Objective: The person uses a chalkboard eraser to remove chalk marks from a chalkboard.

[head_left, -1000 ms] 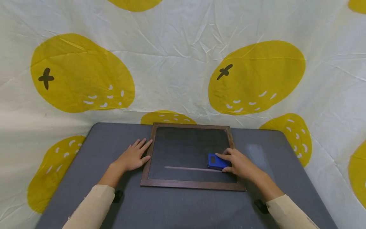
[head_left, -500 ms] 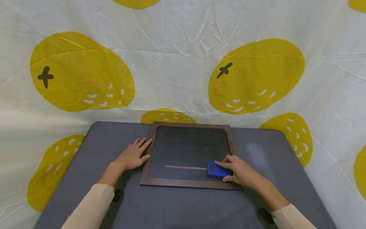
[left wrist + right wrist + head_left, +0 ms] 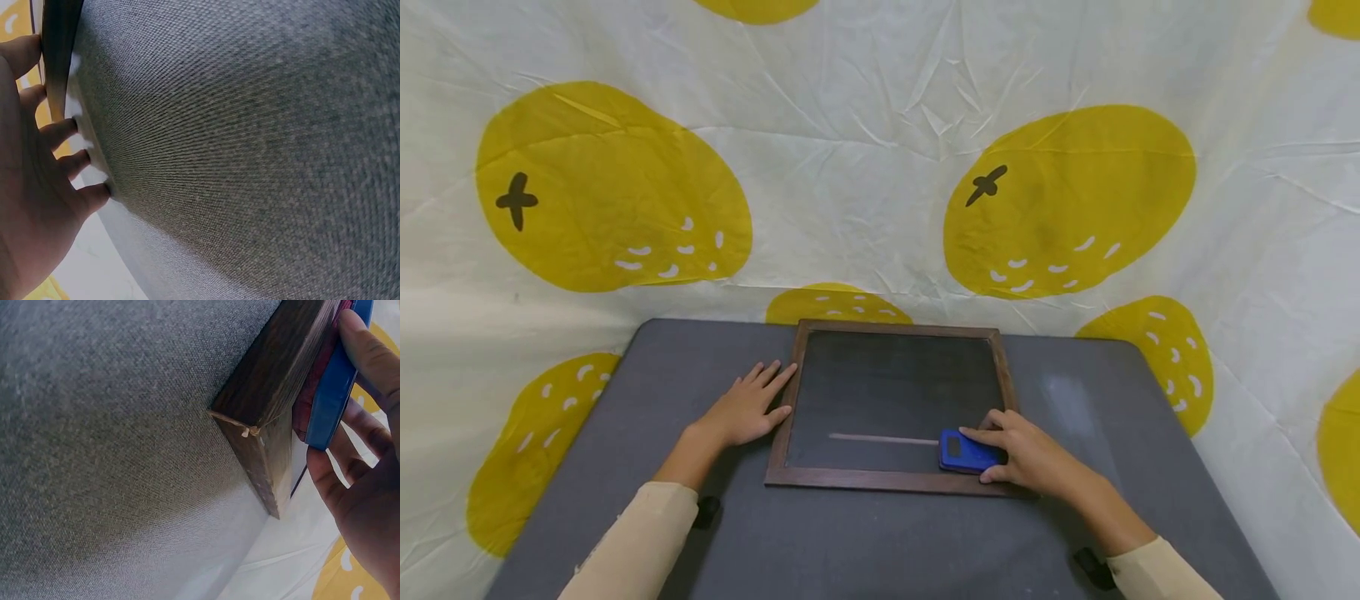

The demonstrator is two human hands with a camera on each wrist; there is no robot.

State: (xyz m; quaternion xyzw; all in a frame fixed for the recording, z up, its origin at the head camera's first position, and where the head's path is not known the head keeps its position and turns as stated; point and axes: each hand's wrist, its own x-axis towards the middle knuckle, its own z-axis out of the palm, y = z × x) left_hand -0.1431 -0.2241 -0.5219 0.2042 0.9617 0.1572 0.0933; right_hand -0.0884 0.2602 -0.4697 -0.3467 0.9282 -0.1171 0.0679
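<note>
Right-hand fingers (image 3: 987, 437) grip the eraser (image 3: 964, 452) on the chalkboard (image 3: 895, 383).

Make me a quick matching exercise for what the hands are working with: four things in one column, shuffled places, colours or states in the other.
Column 1
1. left hand
2. right hand
3. eraser
4. chalk line

Column 2
A. thin and pale, across the lower part of the blackboard
B. gripping something at the board's lower right
C. blue on top, reddish underneath
D. fingers spread, at the left side of the wooden frame

Right pairs: 1-D, 2-B, 3-C, 4-A
</note>
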